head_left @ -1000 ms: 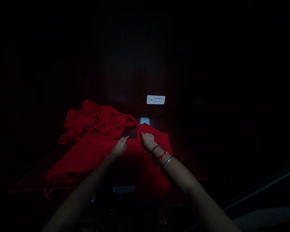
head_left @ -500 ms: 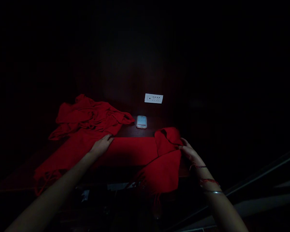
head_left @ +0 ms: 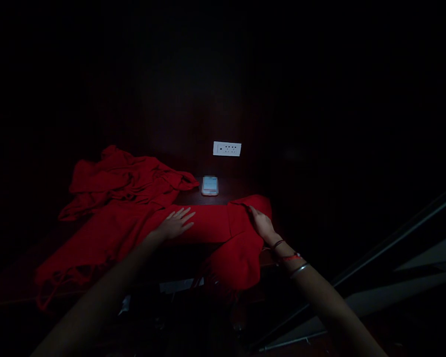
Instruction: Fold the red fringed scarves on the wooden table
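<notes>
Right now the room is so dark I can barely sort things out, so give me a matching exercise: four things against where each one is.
Things:
1. left hand
2. right hand
3. phone
4. socket plate

Places:
A. on the wall, above the phone
B. flat on the stretched red cloth
C. gripping the cloth's bunched right end
D. lying behind the cloth

Pairs: 1-B, 2-C, 3-D, 4-A

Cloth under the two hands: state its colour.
Plain red woven cloth, fringed at the end; head view.
</notes>
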`<state>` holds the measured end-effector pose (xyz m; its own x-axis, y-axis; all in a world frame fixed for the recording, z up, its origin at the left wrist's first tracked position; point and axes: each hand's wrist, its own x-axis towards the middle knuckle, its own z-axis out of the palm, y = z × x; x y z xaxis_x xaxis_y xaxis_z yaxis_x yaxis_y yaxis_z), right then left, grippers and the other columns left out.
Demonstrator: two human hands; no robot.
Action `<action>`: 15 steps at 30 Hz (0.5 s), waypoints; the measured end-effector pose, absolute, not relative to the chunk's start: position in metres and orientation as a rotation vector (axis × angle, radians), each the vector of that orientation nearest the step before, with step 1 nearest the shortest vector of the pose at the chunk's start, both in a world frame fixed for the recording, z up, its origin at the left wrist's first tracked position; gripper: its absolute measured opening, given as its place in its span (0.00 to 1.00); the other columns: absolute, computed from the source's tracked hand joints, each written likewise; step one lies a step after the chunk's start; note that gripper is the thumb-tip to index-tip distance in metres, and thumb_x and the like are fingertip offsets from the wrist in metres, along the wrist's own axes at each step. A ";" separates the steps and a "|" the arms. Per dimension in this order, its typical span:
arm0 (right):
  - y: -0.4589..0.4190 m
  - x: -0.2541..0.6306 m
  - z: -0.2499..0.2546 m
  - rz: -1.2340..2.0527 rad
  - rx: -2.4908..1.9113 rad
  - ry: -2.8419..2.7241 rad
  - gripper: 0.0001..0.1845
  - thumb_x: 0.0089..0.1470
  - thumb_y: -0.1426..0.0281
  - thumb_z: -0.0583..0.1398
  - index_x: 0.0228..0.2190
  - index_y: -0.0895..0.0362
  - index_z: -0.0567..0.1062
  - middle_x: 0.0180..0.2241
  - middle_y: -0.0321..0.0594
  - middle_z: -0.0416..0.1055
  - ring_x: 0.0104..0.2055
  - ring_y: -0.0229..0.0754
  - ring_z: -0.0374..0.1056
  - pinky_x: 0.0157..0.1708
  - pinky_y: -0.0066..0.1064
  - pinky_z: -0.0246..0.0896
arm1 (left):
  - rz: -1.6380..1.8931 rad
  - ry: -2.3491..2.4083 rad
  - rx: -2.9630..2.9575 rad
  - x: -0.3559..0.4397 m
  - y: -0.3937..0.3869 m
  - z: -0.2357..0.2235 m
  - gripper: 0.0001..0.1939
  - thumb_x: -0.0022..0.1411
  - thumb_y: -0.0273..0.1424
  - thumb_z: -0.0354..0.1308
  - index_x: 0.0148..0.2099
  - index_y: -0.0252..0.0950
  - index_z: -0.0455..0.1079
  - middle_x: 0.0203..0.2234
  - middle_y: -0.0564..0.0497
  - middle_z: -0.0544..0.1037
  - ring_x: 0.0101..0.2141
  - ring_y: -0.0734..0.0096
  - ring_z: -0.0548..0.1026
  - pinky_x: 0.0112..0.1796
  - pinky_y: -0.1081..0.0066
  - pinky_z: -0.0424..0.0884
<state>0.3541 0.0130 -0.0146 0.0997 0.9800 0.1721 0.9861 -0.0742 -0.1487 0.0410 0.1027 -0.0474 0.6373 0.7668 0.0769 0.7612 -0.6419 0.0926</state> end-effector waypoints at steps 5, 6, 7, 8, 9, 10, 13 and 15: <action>0.005 0.367 -0.021 -0.025 -1.825 -2.037 0.26 0.48 0.79 0.46 0.51 0.58 0.54 0.47 0.43 0.61 0.46 0.37 0.58 0.44 0.28 0.53 | 0.061 1.324 2.820 0.051 0.106 -0.025 0.23 0.57 0.32 0.42 0.55 0.36 0.53 0.54 0.44 0.54 0.53 0.60 0.53 0.48 0.61 0.52; 0.004 0.364 -0.019 -0.027 -1.821 -2.004 0.26 0.47 0.79 0.46 0.51 0.59 0.55 0.46 0.43 0.61 0.46 0.37 0.58 0.45 0.28 0.52 | 0.080 1.325 2.841 0.065 0.102 -0.017 0.23 0.56 0.30 0.43 0.54 0.35 0.55 0.54 0.43 0.55 0.51 0.60 0.56 0.48 0.62 0.54; 0.002 0.361 -0.016 -0.037 -1.848 -1.950 0.27 0.47 0.78 0.47 0.51 0.60 0.54 0.46 0.44 0.61 0.47 0.38 0.57 0.45 0.29 0.51 | 0.124 1.285 2.882 0.080 0.097 -0.010 0.23 0.55 0.29 0.44 0.54 0.34 0.56 0.53 0.43 0.55 0.51 0.61 0.57 0.48 0.65 0.54; 0.000 0.357 -0.014 -0.050 -1.905 -1.880 0.27 0.47 0.76 0.48 0.51 0.60 0.53 0.47 0.46 0.59 0.48 0.40 0.56 0.46 0.32 0.51 | 0.183 1.226 2.913 0.096 0.092 -0.004 0.23 0.55 0.28 0.44 0.54 0.33 0.55 0.53 0.43 0.56 0.50 0.63 0.58 0.47 0.67 0.55; -0.004 0.353 -0.011 -0.060 -1.991 -1.794 0.28 0.47 0.72 0.50 0.52 0.60 0.52 0.48 0.48 0.57 0.49 0.44 0.54 0.45 0.35 0.52 | 0.233 1.192 2.924 0.110 0.087 0.000 0.23 0.55 0.29 0.43 0.54 0.32 0.54 0.52 0.42 0.57 0.50 0.64 0.58 0.47 0.68 0.56; -0.008 0.351 -0.009 -0.056 -2.096 -1.692 0.30 0.47 0.68 0.51 0.53 0.59 0.51 0.50 0.50 0.54 0.50 0.48 0.53 0.44 0.40 0.53 | 0.263 1.191 2.926 0.122 0.083 0.003 0.23 0.56 0.31 0.43 0.55 0.31 0.54 0.52 0.42 0.58 0.50 0.63 0.58 0.47 0.67 0.56; -0.018 0.356 -0.006 0.080 -2.358 -1.376 0.35 0.46 0.57 0.51 0.53 0.58 0.50 0.50 0.57 0.51 0.49 0.57 0.53 0.39 0.45 0.55 | 0.288 1.292 2.890 0.138 0.075 -0.004 0.24 0.57 0.38 0.43 0.55 0.33 0.54 0.54 0.42 0.54 0.52 0.58 0.53 0.48 0.61 0.54; -0.018 0.367 -0.005 0.241 -2.387 -1.238 0.35 0.47 0.58 0.50 0.54 0.61 0.48 0.46 0.58 0.56 0.46 0.53 0.58 0.39 0.40 0.56 | 0.239 1.369 2.827 0.134 0.072 -0.017 0.26 0.57 0.42 0.42 0.55 0.34 0.53 0.54 0.40 0.53 0.53 0.55 0.52 0.47 0.57 0.54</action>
<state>0.3671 -0.0183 -0.0051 0.5845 0.8101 0.0457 0.7335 -0.5036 -0.4565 0.1343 0.0720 -0.0173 0.6106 0.7795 0.1399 0.7807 -0.6221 0.0585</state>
